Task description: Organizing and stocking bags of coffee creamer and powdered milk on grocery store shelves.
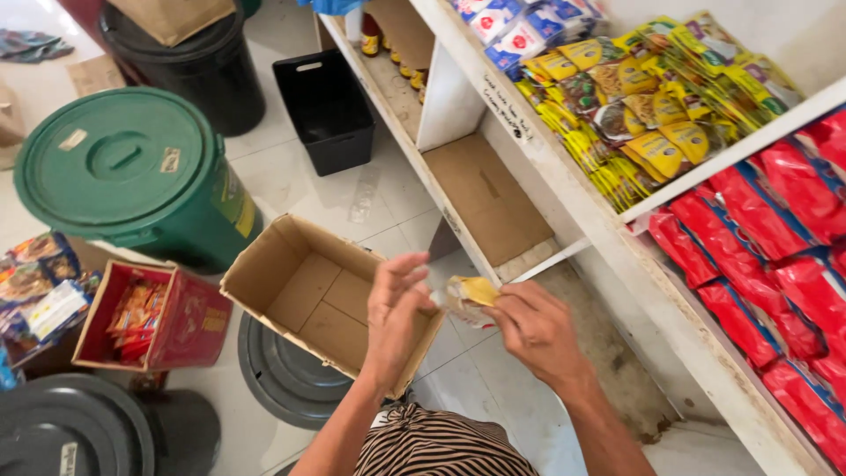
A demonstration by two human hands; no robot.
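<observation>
A white shelf unit (617, 238) runs to the right of and beyond the grip. On its upper level to the upper right of the grip lies a heap of yellow sachets (652, 106), with blue-and-white packets (520, 35) beyond them, and red packets (758, 247) are stacked in rows at the right. A strip of brown cardboard (489, 198) lines the lower shelf just beyond the grip.

Far left of the grip stands a green bin (132, 172) with a round lid bearing two small pale stickers, and a black bin (189, 66) behind it. A black crate (330, 110) sits on the floor further back. Directly left of and below the grip an open cardboard box (317, 295) rests, empty, on a grey round lid (282, 375). Further left a red carton (167, 322) holds orange-red sachets.

The right hand (538, 330) pinches a small yellow-and-white packet (471, 295) between thumb and fingers at its right end. The packet's long axis lies roughly left to right, tilted slightly, its free end pointing toward the left hand (397, 308). That hand is raised beside the packet with fingers loosely spread and blurred; whether it touches the packet cannot be told.
</observation>
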